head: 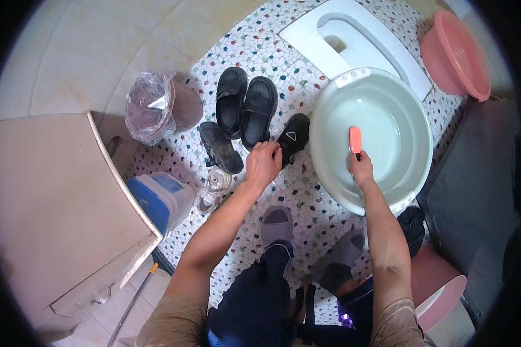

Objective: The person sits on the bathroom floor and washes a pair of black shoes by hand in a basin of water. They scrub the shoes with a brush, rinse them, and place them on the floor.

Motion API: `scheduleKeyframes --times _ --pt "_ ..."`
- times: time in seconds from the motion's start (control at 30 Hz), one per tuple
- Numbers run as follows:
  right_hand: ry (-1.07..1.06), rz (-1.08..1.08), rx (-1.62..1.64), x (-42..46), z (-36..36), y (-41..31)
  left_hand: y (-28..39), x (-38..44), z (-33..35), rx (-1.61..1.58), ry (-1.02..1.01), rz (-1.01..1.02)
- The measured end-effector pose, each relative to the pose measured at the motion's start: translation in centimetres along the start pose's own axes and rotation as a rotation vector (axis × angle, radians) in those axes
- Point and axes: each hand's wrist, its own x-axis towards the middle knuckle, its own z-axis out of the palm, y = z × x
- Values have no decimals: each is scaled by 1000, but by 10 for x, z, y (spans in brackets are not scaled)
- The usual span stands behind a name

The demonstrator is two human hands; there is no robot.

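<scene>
My left hand (264,161) has its fingers closed at the edge of a black shoe with a triangular badge (293,135), which stands on the mosaic floor. My right hand (361,169) grips the dark handle of a brush with an orange-red head (355,139), over the pale green plastic basin (423,130) of water. A pair of black loafers, a left one (231,102) and a right one (259,108), stands beyond my left hand. Beside them a black shoe (222,148) lies on its side, sole showing, and nearer me is a white-grey sneaker (214,188).
A bin with a plastic liner (186,106) and a blue-and-white tub (171,199) stand left, near a cabinet (69,208). A squat toilet (304,39) lies behind the basin. A pink basin (456,56) is far right, a pink bucket (438,286) lower right.
</scene>
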Motion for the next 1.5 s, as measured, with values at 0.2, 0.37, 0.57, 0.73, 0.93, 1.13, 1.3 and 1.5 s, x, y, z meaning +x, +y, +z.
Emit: scheduleKeyframes --times 0.2,0.37,0.57,0.73,0.93,1.13,1.3,1.5 --pt "277 -61 -146 8 0 1 3 -17 50 -18 -32 -49" --pt "282 -61 -208 3 11 -10 5 6 79 -101 -70 -454" --pt "198 -55 -153 -1 -3 1 34 7 19 -169 -264 -433" --pt "177 -93 -152 -5 1 4 -18 39 -47 307 359 8" --pt "127 -51 -144 -4 5 2 -80 70 -46 693 -171 -177" --pt "124 -54 -93 14 2 21 -66 39 -35 536 -20 -46" --pt "46 -18 -43 10 6 18 -118 -14 -76 101 479 -413" --pt "57 -24 -52 21 2 27 -156 -39 -74 -286 -41 -815"
